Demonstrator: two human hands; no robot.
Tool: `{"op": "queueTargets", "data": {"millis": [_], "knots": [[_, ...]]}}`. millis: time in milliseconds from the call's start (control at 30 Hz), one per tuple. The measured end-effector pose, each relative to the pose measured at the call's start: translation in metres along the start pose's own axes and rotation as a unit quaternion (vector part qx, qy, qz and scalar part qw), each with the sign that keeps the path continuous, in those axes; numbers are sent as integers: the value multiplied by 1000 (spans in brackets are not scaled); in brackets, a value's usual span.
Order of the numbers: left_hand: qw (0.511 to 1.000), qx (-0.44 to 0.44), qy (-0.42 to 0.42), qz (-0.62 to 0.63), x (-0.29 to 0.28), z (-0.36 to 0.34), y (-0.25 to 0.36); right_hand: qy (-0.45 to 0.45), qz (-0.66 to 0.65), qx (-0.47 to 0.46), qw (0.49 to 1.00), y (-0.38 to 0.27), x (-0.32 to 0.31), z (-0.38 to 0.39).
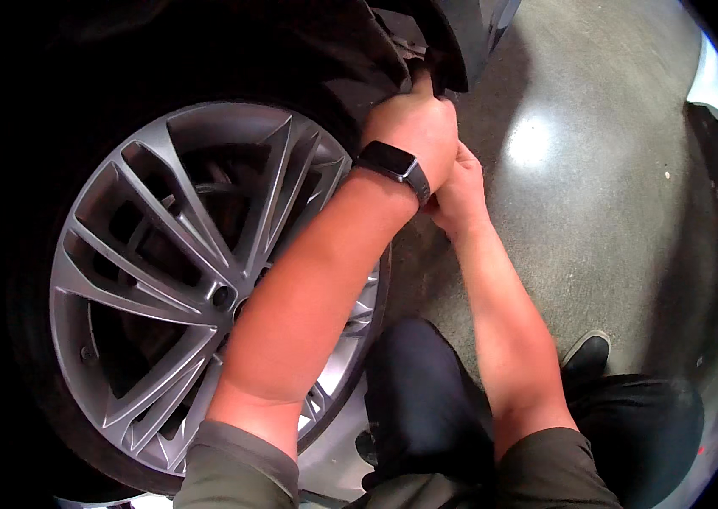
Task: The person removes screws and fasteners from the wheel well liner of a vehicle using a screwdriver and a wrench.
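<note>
Silver spokes mark the wheel (pixel 233 278), nearest; beyond it, the right hand (pixel 466 188) shows partly behind the left hand (pixel 412 125), which reaches up to the dark wheel-arch edge (pixel 451 53). Hidden fingertips leave both grips untold. Work there seems under way; what is finished or remaining doesn't show.

Shows a dark wheel-arch liner (pixel 383 59) near 12 o'clock, dull-surfaced, with an uneven edge slanting down toward 1 o'clock. Just beyond, at 1 o'clock, shows a black arch trim (pixel 452 58), smooth and curved, hanging down to a narrow lower tip. Between liner and trim, leaves a gap with paler patches high up, too shadowed deeper in to make out.
</note>
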State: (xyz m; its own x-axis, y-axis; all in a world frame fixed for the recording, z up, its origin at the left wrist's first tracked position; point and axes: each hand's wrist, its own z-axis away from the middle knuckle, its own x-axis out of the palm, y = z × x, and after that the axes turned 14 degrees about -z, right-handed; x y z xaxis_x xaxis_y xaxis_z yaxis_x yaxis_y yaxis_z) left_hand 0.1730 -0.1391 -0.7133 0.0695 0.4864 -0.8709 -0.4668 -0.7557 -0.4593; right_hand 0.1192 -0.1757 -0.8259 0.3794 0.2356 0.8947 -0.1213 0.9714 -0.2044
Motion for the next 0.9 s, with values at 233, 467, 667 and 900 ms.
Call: {"op": "queueTargets", "data": {"millis": [233,467,667,900], "knots": [[999,-2,-26,24,-3,7,-1,35,196,-49,979,-15,-11,3],[981,-116,1,154,-6,-19,25,32,264,-1,964,-35,-4,10],[899,-234,-1,370,-20,-37,38,5,209,-4,978,-23,-19,4],[988,90,-74,-100,-25,-50,32,-17,123,19,992,-27,-15,21]]}}
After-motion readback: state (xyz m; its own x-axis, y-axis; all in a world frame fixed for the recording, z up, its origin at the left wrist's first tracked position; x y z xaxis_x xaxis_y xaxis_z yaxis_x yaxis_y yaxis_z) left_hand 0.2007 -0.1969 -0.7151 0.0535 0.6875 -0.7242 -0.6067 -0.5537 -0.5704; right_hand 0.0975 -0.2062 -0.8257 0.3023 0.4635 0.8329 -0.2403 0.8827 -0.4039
